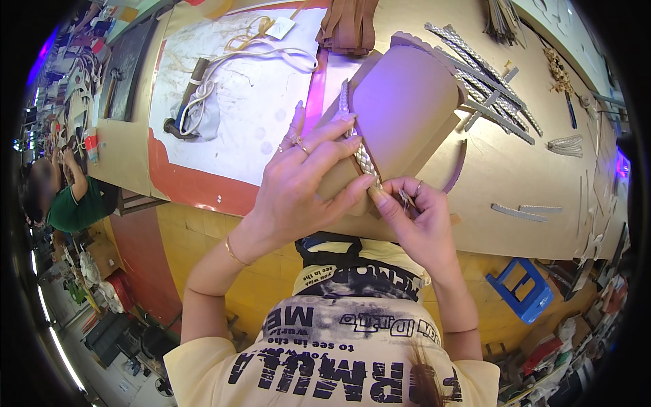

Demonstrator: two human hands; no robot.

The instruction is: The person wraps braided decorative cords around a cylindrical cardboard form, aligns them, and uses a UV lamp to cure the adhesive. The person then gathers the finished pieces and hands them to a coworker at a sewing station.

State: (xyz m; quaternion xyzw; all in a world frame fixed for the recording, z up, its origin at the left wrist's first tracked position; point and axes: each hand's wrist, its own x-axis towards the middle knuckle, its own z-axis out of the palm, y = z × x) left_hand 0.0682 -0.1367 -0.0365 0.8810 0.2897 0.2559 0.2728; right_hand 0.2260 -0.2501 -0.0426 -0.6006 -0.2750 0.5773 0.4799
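Note:
A tan, box-shaped piece with a scalloped flap [407, 95] stands at the table's near edge, in front of me. Along its left edge runs a pale, shiny braided strap [364, 160]. My left hand [298, 169] lies over that edge, its fingers and thumb closed on the strap and the side of the piece. At the strap's near end, my right hand [419, 214] pinches with thumb and forefinger, close to my left thumb. The other right fingers curl inward, and a small item among them is too unclear to name.
On a white board [237, 136] to the left lie a hammer [193, 91] and a looped white cord [298, 60]. Brown strips [348, 27] hang together behind. Braided straps [491, 85] lie at right. A blue stool [522, 290] stands below; another person [74, 200] is far left.

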